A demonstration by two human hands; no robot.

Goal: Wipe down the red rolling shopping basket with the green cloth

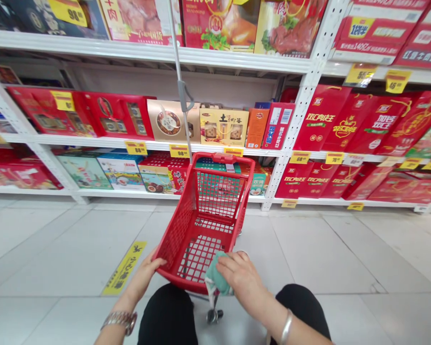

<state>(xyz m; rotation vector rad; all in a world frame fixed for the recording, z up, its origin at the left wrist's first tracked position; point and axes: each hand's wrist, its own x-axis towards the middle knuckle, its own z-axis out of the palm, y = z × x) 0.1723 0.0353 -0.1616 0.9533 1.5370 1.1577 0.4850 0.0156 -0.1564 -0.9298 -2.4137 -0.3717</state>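
A red plastic shopping cart (187, 215) stands on the floor right in front of my knees, its gridded basket holding nothing. My left hand (149, 273) grips the near left corner of the rim, thumb over the top edge. In my right hand (241, 275) is a bunched green cloth (218, 275), pressed against the near right corner of the basket. A whitish end of the cloth hangs below the rim. One small caster (214, 316) shows under the basket. The fingers beneath the rim and cloth are partly hidden.
White metal shelves (147, 50) with boxed gifts and red gift bags (319, 117) run along the far side, with yellow price tags. A grey pole (179, 72) rises behind the cart. A yellow floor sticker (125, 268) lies on the tiles to the left.
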